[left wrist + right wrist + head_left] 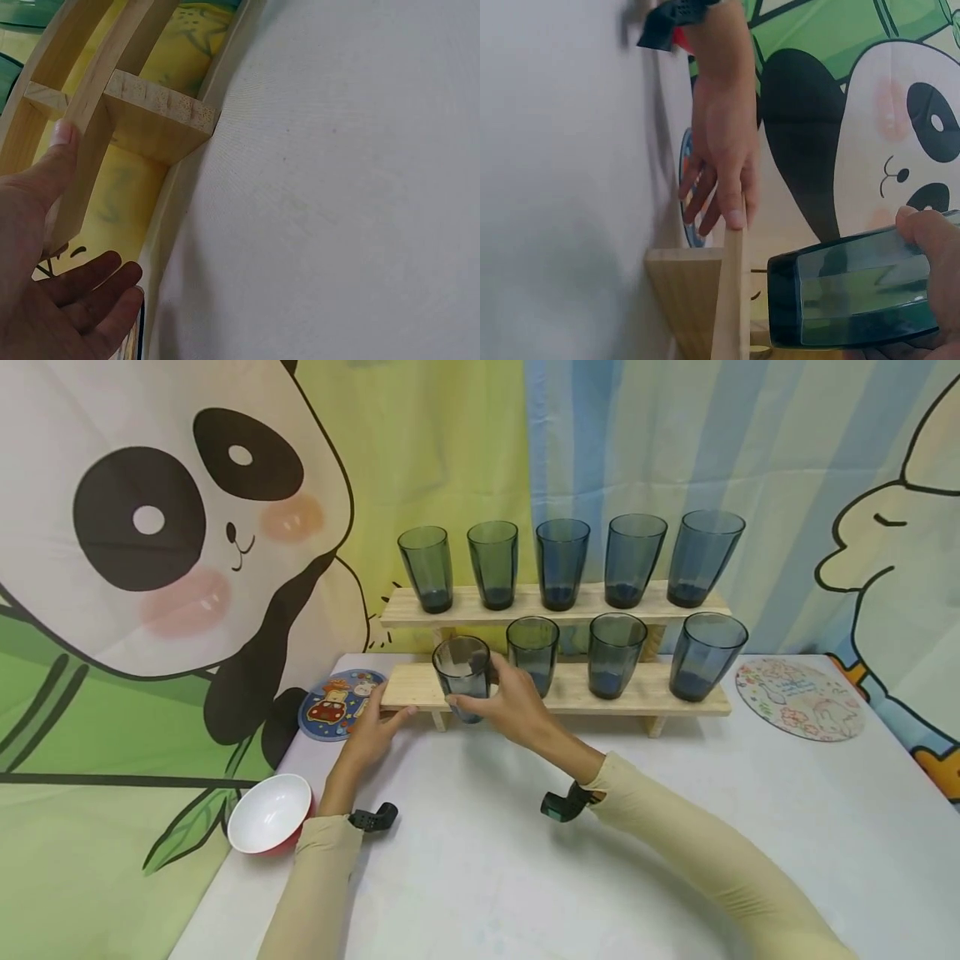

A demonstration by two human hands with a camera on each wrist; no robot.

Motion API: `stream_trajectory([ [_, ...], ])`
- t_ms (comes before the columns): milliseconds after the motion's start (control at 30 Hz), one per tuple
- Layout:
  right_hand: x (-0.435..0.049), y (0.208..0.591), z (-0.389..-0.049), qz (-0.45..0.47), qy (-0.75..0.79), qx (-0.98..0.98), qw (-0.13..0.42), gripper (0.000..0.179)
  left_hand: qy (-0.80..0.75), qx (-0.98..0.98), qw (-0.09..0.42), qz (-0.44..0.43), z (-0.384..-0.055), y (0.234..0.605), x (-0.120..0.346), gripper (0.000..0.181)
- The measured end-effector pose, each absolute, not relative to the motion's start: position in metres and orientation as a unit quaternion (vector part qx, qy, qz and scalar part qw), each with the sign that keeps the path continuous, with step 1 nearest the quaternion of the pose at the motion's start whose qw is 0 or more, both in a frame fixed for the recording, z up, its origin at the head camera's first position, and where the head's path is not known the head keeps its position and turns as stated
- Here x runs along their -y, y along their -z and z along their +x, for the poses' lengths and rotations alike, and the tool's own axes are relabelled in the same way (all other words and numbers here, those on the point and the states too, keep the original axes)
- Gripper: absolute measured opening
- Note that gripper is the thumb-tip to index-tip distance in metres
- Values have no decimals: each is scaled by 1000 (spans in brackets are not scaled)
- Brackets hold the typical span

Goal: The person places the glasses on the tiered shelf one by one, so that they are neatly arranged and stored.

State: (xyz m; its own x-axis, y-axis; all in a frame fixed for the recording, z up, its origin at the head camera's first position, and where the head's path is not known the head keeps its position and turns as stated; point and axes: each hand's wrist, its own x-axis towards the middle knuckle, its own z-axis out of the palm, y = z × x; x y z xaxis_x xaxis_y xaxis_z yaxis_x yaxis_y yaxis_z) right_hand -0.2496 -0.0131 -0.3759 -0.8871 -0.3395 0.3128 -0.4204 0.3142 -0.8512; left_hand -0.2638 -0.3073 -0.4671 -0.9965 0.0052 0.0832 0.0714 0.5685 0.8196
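Observation:
My right hand (517, 703) grips a blue-grey drinking glass (461, 672) at the left part of the lower wooden shelf (411, 687). In the right wrist view the glass's base (784, 301) stands a small gap off the shelf board (733, 300). At the shelf's left end is my left hand (369, 737). Its thumb (61, 142) rests against the board's edge, and several fingers (112, 311) spread loosely beside the end. Three more glasses stand on this lower shelf, including the nearest one (532, 652) right of my hand.
Several similar glasses (561, 564) line the upper shelf (465, 606) behind. A blue round mat (330, 714) lies left of the rack, near a white-and-red bowl (270, 814). Right of the rack lies a floral round mat (798, 700). Printed curtains (450, 443) hang behind the white table (480, 860).

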Motion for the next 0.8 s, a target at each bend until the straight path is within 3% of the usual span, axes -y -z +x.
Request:
stream_trajectory([
  [400,55,381,-289,190,-540,817,71,67,457,888,33,-19,-263,468,309,88],
  [800,65,383,-305,207,-549,807,69,66,449,893,32,-13,-265,466,309,91],
])
